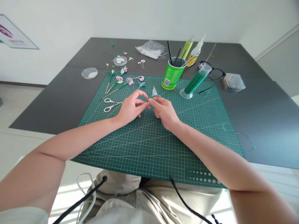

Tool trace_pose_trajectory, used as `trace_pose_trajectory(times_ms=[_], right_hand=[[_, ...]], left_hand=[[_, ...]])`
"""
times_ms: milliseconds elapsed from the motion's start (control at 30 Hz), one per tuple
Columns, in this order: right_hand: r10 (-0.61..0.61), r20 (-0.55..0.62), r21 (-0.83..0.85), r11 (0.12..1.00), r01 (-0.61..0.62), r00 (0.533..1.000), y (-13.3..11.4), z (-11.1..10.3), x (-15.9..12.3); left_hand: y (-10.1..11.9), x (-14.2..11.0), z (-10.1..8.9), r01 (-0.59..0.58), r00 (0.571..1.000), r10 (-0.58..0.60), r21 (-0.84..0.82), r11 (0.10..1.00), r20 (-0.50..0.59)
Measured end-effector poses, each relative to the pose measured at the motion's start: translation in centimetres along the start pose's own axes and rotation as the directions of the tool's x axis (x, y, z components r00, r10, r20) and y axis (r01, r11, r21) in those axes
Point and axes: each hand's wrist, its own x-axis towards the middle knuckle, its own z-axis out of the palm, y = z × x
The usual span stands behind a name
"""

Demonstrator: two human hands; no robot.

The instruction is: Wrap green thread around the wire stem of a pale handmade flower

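Over the green cutting mat (144,149), my left hand (134,106) and my right hand (163,111) meet at their fingertips. A small pale blue artificial flower (154,91) rises just behind my right fingers, which are pinched, seemingly on its thin stem. My left thumb and index finger close around a tiny dark bit at the same spot; the fingers mostly cover it. White-handled scissors (109,109) lie beside my left hand, their blades partly hidden behind it. Another pale blue flower (141,84) rests on the mat beyond my hands.
Several stick-mounted flowers (130,81) lie at the back left, near two clear dishes (90,73). Behind my right hand stand a green can (172,76) of tools and a spool of green thread (197,80). Farther out are a glue bottle (195,53), glasses (217,74), a plastic box (233,82) and a plastic bag (150,49).
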Motion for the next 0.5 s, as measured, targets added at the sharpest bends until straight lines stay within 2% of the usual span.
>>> trace_pose_trajectory(times_ms=[267, 367, 500], right_hand=[[0.014, 0.020, 0.066, 0.998, -0.016, 1.000, -0.3, -0.1, 0.1], [0.007, 0.018, 0.084, 0.996, -0.009, 1.000, -0.2, -0.1, 0.2], [0.005, 0.016, 0.093, 0.996, -0.007, 1.000, -0.3, -0.2, 0.3]], left_hand=[[0.1, -0.4, -0.7, -0.052, 0.999, 0.051, 0.055, 0.997, 0.016], [0.2, -0.4, -1.2, -0.028, 0.999, 0.026, 0.034, 0.999, 0.042], [0.3, -1.1, -2.0, 0.002, 1.000, -0.003, 0.038, 0.999, 0.006]])
